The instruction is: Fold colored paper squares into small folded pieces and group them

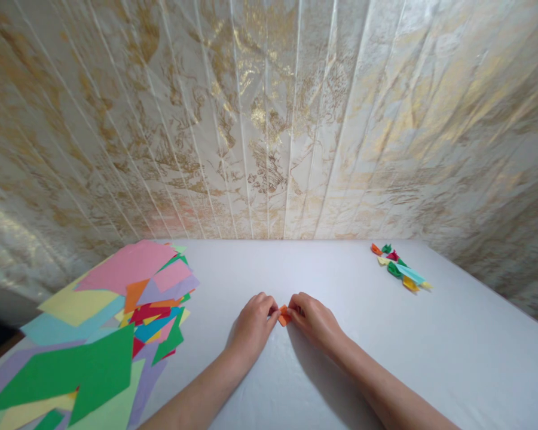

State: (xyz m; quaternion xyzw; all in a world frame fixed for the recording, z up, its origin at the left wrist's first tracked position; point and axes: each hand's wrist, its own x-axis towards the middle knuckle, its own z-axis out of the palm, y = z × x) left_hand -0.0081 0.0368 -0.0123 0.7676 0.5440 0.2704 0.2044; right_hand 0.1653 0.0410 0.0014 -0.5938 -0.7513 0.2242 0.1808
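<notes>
A small piece of folded orange paper (284,317) is held between my two hands, just above or on the white table. My left hand (257,319) pinches its left edge between thumb and fingers. On the other side, my right hand (312,316) grips the right edge the same way. The fingertips cover part of the paper, so its full folded shape cannot be made out.
Many-coloured paper sheets and scraps lie piled on the left, with a large green sheet (72,373) and a pink sheet (128,263) on top. Small folded paper pieces (394,270) sit at the back right of the white table (233,269). A gold-patterned curtain (269,119) hangs behind.
</notes>
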